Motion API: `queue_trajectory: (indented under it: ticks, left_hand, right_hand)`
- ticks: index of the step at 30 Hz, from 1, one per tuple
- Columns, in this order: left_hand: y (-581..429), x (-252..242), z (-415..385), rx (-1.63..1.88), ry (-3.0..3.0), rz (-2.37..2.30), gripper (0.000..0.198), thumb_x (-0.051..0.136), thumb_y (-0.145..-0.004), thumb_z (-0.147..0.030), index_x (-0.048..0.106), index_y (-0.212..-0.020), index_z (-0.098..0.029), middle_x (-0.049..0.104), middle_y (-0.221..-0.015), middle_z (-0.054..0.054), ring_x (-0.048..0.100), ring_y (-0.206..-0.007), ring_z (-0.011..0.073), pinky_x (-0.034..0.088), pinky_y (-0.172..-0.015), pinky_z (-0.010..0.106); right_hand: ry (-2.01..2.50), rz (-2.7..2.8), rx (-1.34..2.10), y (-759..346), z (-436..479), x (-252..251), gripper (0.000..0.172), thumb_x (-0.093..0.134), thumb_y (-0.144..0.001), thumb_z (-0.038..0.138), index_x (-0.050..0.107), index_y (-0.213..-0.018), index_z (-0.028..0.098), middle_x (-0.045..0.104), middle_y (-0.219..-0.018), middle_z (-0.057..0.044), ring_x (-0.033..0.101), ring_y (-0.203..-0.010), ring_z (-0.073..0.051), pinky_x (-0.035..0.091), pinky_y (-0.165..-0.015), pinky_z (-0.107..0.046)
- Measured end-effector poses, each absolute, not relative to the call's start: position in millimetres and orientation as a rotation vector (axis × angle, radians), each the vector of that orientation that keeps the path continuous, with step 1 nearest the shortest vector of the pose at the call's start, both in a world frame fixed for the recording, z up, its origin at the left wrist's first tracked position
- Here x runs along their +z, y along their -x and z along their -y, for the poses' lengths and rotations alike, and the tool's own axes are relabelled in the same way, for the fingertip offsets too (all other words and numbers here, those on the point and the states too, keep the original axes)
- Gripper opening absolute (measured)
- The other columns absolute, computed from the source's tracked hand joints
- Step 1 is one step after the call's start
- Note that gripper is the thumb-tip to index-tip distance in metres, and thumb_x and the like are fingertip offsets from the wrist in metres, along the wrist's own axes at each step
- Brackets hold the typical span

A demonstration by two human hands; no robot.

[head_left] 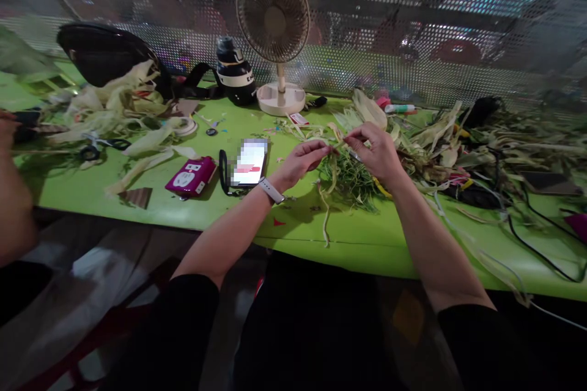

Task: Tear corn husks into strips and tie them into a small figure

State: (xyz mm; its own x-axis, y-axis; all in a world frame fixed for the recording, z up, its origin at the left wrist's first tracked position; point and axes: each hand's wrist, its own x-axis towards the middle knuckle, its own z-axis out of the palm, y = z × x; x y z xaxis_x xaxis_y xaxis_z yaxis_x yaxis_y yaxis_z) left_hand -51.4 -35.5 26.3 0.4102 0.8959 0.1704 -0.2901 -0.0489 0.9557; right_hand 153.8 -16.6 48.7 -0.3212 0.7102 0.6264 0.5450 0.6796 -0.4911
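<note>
My left hand, with a pale watch band on its wrist, is closed in a pinch on a corn husk strip. Opposite it, my right hand pinches the same strip near its upper end. Pale and green, the strip dangles below the fingers, and a thin twisted tail hangs or lies towards the table's front edge. Under and behind my hands lies a heap of thin green leaves. Broad dry corn husks rise just beyond my right hand. The exact grip at the fingertips is too small to make out.
On the green table stand a fan and a dark bottle. A lit phone, a magenta box and scissors lie left. Husk piles and cables spread right. Another person's arm reaches in.
</note>
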Motion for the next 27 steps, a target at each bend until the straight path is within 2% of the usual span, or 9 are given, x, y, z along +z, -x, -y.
queue_trajectory:
  ticks: [3, 6, 9, 12, 16, 18, 22, 27]
  left_hand:
    - [50.9, 25.1, 35.8, 1.066, -1.300, -0.644, 0.032, 0.078, -0.077, -0.044, 0.062, -0.074, -0.016, 0.034, -0.050, -0.009, 0.025, -0.044, 0.0041, 0.013, -0.044, 0.023]
    - [51.0, 22.2, 34.8, 1.052, -1.297, -0.677, 0.037, 0.075, -0.080, -0.046, 0.055, -0.070, -0.018, 0.044, -0.052, -0.006, 0.036, -0.046, 0.0052, 0.022, -0.045, 0.022]
    - [51.5, 20.7, 33.7, 1.033, -1.264, -0.652, 0.029, 0.074, -0.083, -0.043, 0.060, -0.081, -0.017, 0.059, -0.063, -0.002, 0.051, -0.055, 0.0081, 0.036, -0.052, 0.021]
    - [51.2, 21.5, 34.0, 1.024, -1.290, -0.631, 0.021, 0.071, -0.088, -0.036, 0.061, -0.090, -0.017, 0.065, -0.068, 0.001, 0.055, -0.059, 0.0092, 0.042, -0.058, 0.022]
    - [50.1, 22.1, 35.2, 0.982, -1.346, -0.626, 0.017, 0.066, -0.092, -0.033, 0.057, -0.091, -0.019, 0.064, -0.065, 0.000, 0.053, -0.053, 0.0089, 0.038, -0.053, 0.021]
    - [49.8, 21.2, 35.2, 0.971, -1.352, -0.633, 0.019, 0.066, -0.091, -0.035, 0.056, -0.091, -0.019, 0.063, -0.062, -0.002, 0.050, -0.049, 0.0081, 0.035, -0.049, 0.021]
    - [49.8, 20.0, 35.0, 1.007, -1.349, -0.671, 0.026, 0.070, -0.086, -0.038, 0.054, -0.095, -0.019, 0.060, -0.057, -0.004, 0.045, -0.045, 0.0070, 0.030, -0.046, 0.021]
    - [49.4, 22.5, 37.2, 1.010, -1.300, -0.733, 0.025, 0.063, -0.085, -0.032, 0.051, -0.103, -0.019, 0.063, -0.061, -0.003, 0.052, -0.050, 0.0097, 0.034, -0.050, 0.022]
  right_hand:
    - [1.017, 2.004, 0.243, -154.5, 14.6, 48.2, 0.016, 0.063, -0.091, 0.033, 0.065, -0.081, 0.021, 0.066, -0.083, -0.005, 0.060, -0.080, -0.020, 0.048, -0.077, -0.035]
    - [1.082, 2.045, 0.341, -154.6, 17.0, 50.9, 0.016, 0.061, -0.089, 0.033, 0.065, -0.082, 0.020, 0.068, -0.084, -0.006, 0.061, -0.080, -0.021, 0.048, -0.076, -0.035]
    - [1.164, 2.087, 0.524, -154.7, 23.0, 55.8, 0.014, 0.057, -0.085, 0.029, 0.066, -0.089, 0.018, 0.071, -0.088, -0.007, 0.063, -0.082, -0.022, 0.049, -0.078, -0.037]
    - [1.226, 2.093, 0.676, -154.6, 26.4, 58.3, 0.021, 0.052, -0.083, 0.027, 0.066, -0.096, 0.019, 0.073, -0.094, -0.007, 0.065, -0.088, -0.024, 0.050, -0.082, -0.040]
    - [1.173, 2.067, 0.662, -152.9, 23.1, 53.3, 0.024, 0.056, -0.079, 0.031, 0.066, -0.098, 0.020, 0.071, -0.107, -0.009, 0.063, -0.102, -0.027, 0.050, -0.091, -0.045]
    - [1.127, 2.034, 0.726, -151.2, 20.9, 49.8, 0.029, 0.058, -0.079, 0.031, 0.066, -0.104, 0.020, 0.071, -0.108, -0.009, 0.063, -0.102, -0.026, 0.050, -0.092, -0.045]
    - [1.101, 2.012, 0.808, -146.9, 20.9, 47.4, 0.024, 0.060, -0.079, 0.032, 0.068, -0.096, 0.018, 0.072, -0.094, -0.006, 0.063, -0.089, -0.022, 0.050, -0.086, -0.040]
    - [1.193, 1.959, 0.838, -142.0, 23.8, 46.6, 0.015, 0.058, -0.075, 0.025, 0.067, -0.085, 0.017, 0.064, -0.077, -0.001, 0.056, -0.074, -0.017, 0.043, -0.072, -0.033]
